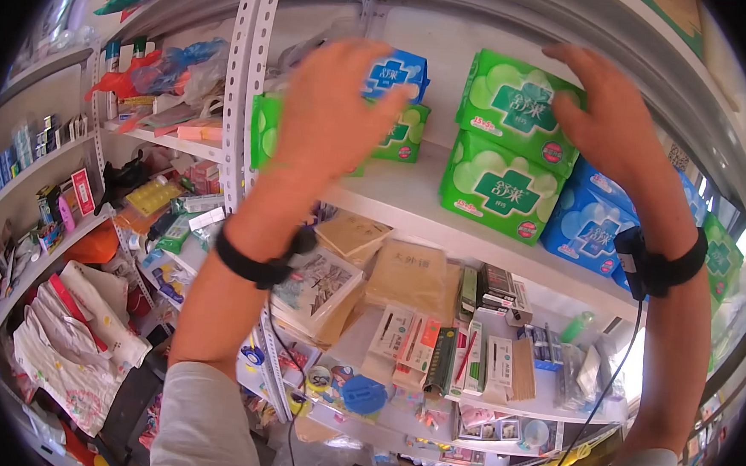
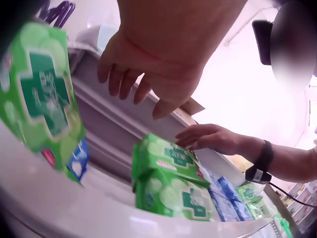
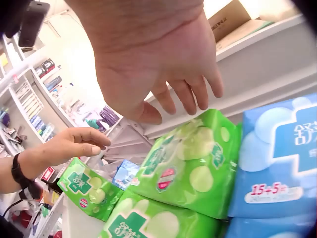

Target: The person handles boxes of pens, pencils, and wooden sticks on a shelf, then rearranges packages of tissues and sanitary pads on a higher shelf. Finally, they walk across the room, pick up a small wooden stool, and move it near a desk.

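My left hand [image 1: 333,115] is raised in front of a green pack [image 1: 411,141] and a small blue pack [image 1: 413,69] at the shelf's left side, fingers loose with nothing in them. In the left wrist view, a gap shows between it and the green pack [image 2: 47,94]. My right hand [image 1: 610,119] hovers at the upper right corner of the top green pack [image 1: 488,91], which is stacked on a lower green pack [image 1: 470,183]. The right wrist view shows its fingers bent loosely above the top pack [image 3: 190,163], holding nothing.
Blue packs [image 1: 585,229] stand right of the green stack on the white shelf [image 1: 375,195]. A perforated post [image 1: 243,88] rises at the left. Below lie brown paper envelopes [image 1: 409,274] and several small boxes [image 1: 401,333]. Cords hang from both wrist straps.
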Tool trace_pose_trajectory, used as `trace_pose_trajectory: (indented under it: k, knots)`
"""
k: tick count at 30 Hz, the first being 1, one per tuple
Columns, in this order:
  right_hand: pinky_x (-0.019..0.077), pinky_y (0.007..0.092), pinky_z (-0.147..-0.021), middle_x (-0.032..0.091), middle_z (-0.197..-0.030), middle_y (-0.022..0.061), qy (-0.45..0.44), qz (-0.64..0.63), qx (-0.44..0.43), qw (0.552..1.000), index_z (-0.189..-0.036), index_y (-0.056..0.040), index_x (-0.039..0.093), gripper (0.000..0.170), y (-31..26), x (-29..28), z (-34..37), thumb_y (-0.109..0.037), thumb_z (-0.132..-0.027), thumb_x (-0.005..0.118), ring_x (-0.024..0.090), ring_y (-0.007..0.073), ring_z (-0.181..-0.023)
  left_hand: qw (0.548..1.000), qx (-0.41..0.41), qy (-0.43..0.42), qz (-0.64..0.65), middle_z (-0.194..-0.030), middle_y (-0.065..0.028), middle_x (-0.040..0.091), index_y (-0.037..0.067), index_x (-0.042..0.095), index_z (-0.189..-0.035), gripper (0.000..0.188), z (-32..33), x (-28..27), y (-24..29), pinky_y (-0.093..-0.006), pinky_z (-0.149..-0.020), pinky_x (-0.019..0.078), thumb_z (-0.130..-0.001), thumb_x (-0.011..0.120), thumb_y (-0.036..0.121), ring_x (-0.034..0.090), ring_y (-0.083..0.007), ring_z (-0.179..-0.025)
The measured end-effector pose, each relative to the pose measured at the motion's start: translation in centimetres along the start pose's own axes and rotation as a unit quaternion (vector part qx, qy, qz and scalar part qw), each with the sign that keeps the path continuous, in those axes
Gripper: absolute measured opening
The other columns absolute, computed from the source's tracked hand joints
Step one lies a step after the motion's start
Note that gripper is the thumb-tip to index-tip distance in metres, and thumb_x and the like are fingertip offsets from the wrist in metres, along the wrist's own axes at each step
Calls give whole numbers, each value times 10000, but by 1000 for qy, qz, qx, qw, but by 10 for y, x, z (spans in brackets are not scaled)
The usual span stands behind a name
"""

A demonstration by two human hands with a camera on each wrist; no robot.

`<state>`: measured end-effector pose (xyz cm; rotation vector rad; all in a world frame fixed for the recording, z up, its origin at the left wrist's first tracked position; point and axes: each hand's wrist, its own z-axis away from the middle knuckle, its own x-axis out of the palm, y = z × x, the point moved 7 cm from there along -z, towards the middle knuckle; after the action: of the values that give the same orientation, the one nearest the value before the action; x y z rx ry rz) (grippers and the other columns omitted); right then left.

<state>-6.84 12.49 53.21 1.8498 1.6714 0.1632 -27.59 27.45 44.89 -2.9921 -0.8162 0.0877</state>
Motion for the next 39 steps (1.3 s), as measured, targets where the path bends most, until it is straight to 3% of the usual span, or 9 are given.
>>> trace_pose_trajectory:
  k: [3, 7, 12, 16, 21, 24, 28, 36, 39]
  knots:
    - [504, 509, -975, 698, -1097, 253, 49, -30, -34, 998, -1214, 9, 652, 395, -33, -1, -10, -197, -880, 610, 651, 445, -1065, 990, -48, -93, -96, -1245, -178, 697, 48, 697, -1258, 542, 1, -25, -35, -461, -1002, 511, -867, 789, 412, 643, -378, -1189]
    - [513, 503, -964, 696, -1086, 265, -2, -122, -36, 992, -1201, 18, 662, 395, -77, 22, -22, -207, -878, 626, 662, 445, -1031, 946, -118, -240, -183, -1265, -178, 693, 57, 696, -1278, 572, 22, -31, -62, -480, -1008, 514, -842, 810, 409, 640, -387, -1202]
    - [520, 494, -982, 686, -1120, 314, -159, -254, 74, 951, -1267, 47, 628, 473, -108, 84, -16, -236, -889, 641, 666, 459, -1080, 957, -70, -185, -212, -1354, -201, 637, 87, 671, -1331, 611, 41, -37, -62, -487, -1019, 510, -824, 826, 391, 625, -406, -1215]
    - [500, 506, -1024, 656, -1216, 340, -147, -326, 158, 920, -1421, 56, 502, 660, -114, 143, -3, -310, -894, 655, 642, 477, -1162, 965, -110, -152, -182, -1402, -223, 595, 81, 580, -1426, 707, 46, -47, -54, -484, -1026, 508, -826, 835, 353, 608, -415, -1242]
    - [453, 482, -1109, 584, -1370, 371, -137, -468, 328, 809, -1537, 87, 364, 902, -122, 197, -6, -474, -899, 667, 580, 480, -1298, 956, -233, -150, -90, -1412, -240, 592, 45, 459, -1517, 810, 69, -53, -69, -447, -1046, 500, -843, 831, 297, 608, -376, -1282]
    - [422, 456, -1147, 533, -1437, 381, -134, -502, 323, 791, -1551, 108, 327, 975, -130, 206, -7, -533, -897, 662, 541, 474, -1353, 964, -226, -135, -25, -1397, -239, 609, 42, 423, -1544, 828, 79, -46, -73, -426, -1030, 516, -852, 825, 254, 637, -342, -1254]
    - [402, 466, -1165, 450, -1499, 389, -117, -404, 304, 855, -1546, 93, 336, 913, -120, 163, 6, -434, -887, 685, 474, 487, -1406, 951, -226, -138, 159, -1368, -243, 630, 46, 403, -1554, 828, 85, -23, -71, -413, -983, 554, -855, 819, 203, 684, -328, -1188]
    - [349, 550, -1189, 369, -1532, 394, 45, -331, 240, 912, -1532, 62, 360, 810, -126, 127, 42, -270, -879, 706, 395, 592, -1397, 951, -205, -221, 69, -1322, -282, 656, 35, 417, -1550, 810, 58, 19, -55, -436, -1018, 532, -891, 788, 324, 654, -393, -1235]
    - [393, 555, -1157, 401, -1511, 375, 86, -300, 96, 945, -1504, 46, 415, 733, -150, 88, 62, -240, -892, 700, 444, 564, -1371, 952, -231, -185, 81, -1354, -288, 640, 23, 431, -1549, 842, 41, 18, -72, -441, -1057, 500, -902, 757, 453, 619, -404, -1285]
